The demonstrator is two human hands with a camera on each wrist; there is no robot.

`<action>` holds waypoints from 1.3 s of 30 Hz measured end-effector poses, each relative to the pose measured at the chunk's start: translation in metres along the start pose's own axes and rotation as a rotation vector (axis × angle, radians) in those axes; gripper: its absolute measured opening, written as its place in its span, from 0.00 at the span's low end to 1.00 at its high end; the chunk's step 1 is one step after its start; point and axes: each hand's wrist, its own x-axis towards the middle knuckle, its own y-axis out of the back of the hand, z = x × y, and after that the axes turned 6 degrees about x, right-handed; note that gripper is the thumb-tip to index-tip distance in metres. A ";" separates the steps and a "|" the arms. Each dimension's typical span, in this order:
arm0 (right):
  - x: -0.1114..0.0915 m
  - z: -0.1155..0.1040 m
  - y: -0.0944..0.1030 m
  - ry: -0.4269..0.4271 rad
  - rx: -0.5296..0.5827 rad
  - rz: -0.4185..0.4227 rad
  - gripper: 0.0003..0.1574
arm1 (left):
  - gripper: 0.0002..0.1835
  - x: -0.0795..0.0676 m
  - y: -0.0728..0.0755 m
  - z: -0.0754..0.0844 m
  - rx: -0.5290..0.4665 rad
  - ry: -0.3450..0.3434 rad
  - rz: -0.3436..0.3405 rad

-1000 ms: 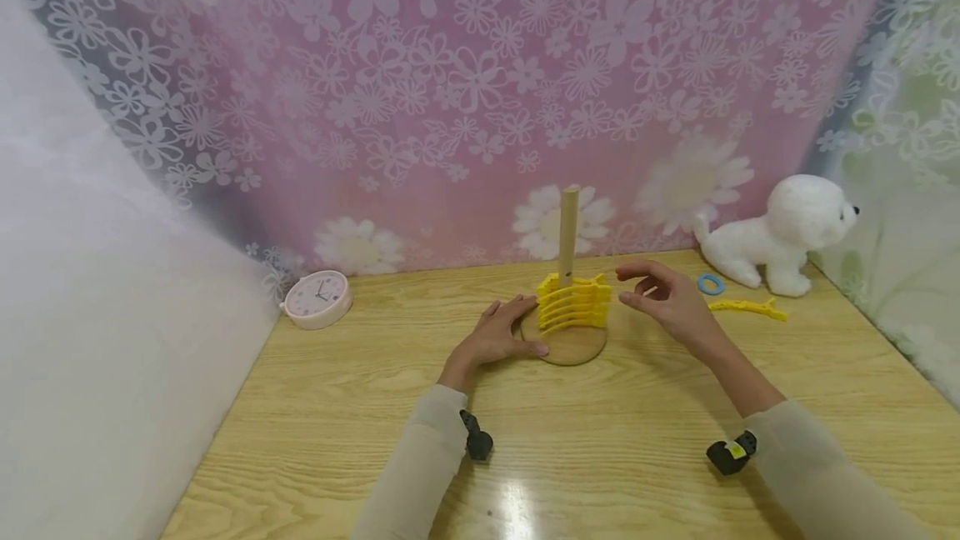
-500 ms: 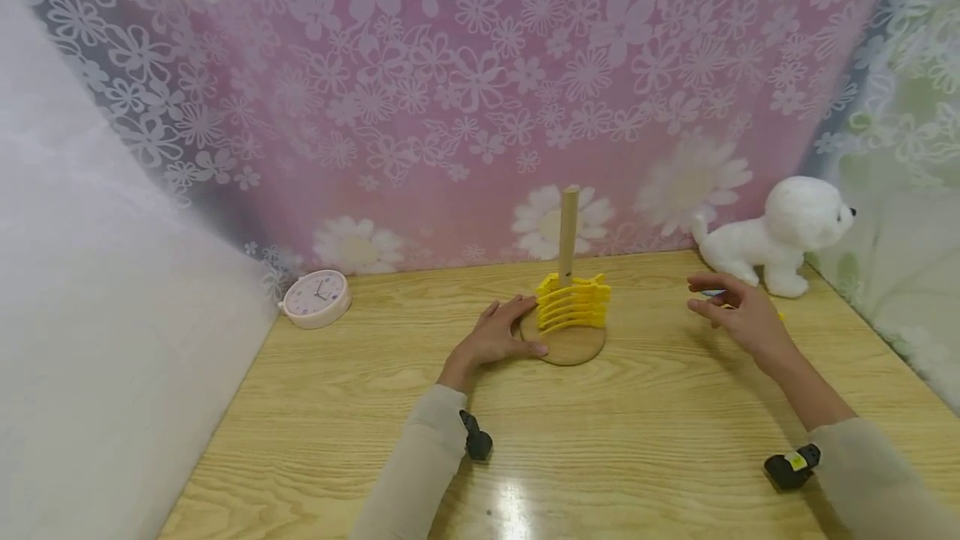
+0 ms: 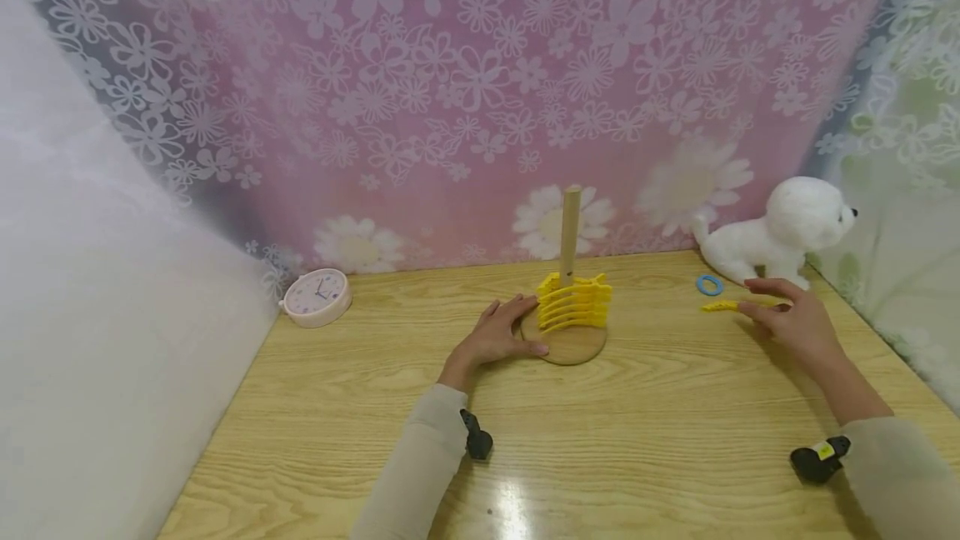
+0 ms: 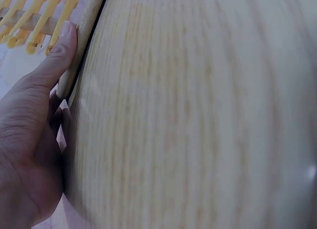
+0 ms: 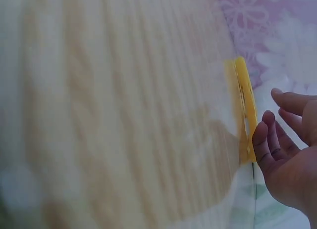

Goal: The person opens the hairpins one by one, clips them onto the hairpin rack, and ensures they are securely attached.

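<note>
In the head view a round wooden base (image 3: 573, 348) carries an upright wooden peg (image 3: 570, 232). Several curved yellow pieces (image 3: 573, 307) are stacked around the peg's foot. My left hand (image 3: 497, 333) holds the base at its left rim, thumb in front and fingers behind. The left wrist view shows the left thumb (image 4: 57, 56) lying along the rim. A single yellow piece (image 3: 722, 306) lies on the table at the right. My right hand (image 3: 798, 325) is over it, partly hiding it, with thumb and fingers apart. In the right wrist view the fingertips are right at the yellow piece (image 5: 246, 105).
A blue ring (image 3: 709, 285) lies behind the single yellow piece. The white toy dog (image 3: 780, 227) stands at the table's back right. Far left is a pink clock (image 3: 317, 298). A flowered curtain (image 3: 465, 107) hangs along the table's back edge.
My right hand has moved right, away from the stacked pieces, past the blue ring to the single yellow piece. The left hand stays at the base.
</note>
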 end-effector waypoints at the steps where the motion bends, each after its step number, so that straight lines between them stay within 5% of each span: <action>1: 0.001 0.003 0.003 -0.005 -0.019 0.007 0.21 | 0.51 0.000 0.000 0.000 0.000 -0.001 0.001; 5: 0.005 0.013 0.013 -0.058 -0.105 0.019 0.37 | 0.51 0.000 -0.001 0.000 -0.003 -0.001 0.001; 11: 0.008 0.020 0.021 -0.136 -0.121 0.014 0.27 | 0.51 0.001 -0.001 -0.001 0.000 -0.001 -0.001; 18: 0.007 0.014 0.022 -0.106 -0.209 -0.001 0.33 | 0.51 0.001 0.000 -0.001 -0.006 0.007 -0.007; 28: 0.002 -0.002 0.019 -0.037 -0.246 -0.138 0.38 | 0.51 0.002 0.000 0.000 0.009 0.014 -0.007; 39: 0.000 -0.003 0.016 0.024 -0.341 -0.167 0.29 | 0.52 0.001 0.000 -0.001 0.028 0.020 -0.014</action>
